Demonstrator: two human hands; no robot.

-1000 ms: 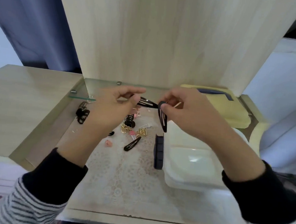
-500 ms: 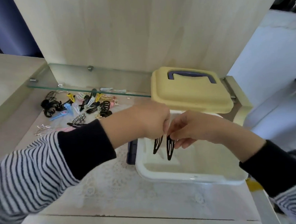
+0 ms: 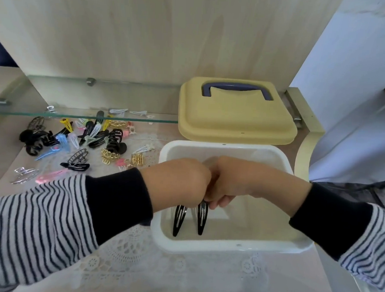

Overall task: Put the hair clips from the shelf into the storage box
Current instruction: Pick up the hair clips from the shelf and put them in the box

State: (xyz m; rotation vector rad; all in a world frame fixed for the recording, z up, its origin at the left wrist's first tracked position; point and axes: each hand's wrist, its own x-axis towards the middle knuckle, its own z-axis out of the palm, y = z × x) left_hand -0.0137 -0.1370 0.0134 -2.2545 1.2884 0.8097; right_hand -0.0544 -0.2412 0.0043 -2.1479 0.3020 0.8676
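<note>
A white storage box stands open on the lace mat. Over its inside my left hand pinches a black snap clip and my right hand pinches a second black snap clip. Both clips hang point down inside the box, side by side, and the two hands touch knuckle to knuckle. A heap of several hair clips in black, gold, pink, blue and yellow lies on the shelf surface to the left of the box.
The box's yellow lid with a dark blue handle lies behind the box. A glass shelf juts out above the clip heap. A wooden back panel rises behind. The shelf's front edge runs close below my sleeves.
Both hands have carried the two black clips from above the shelf to the right and lowered them into the white box. The view has shifted so the clip heap shows.
</note>
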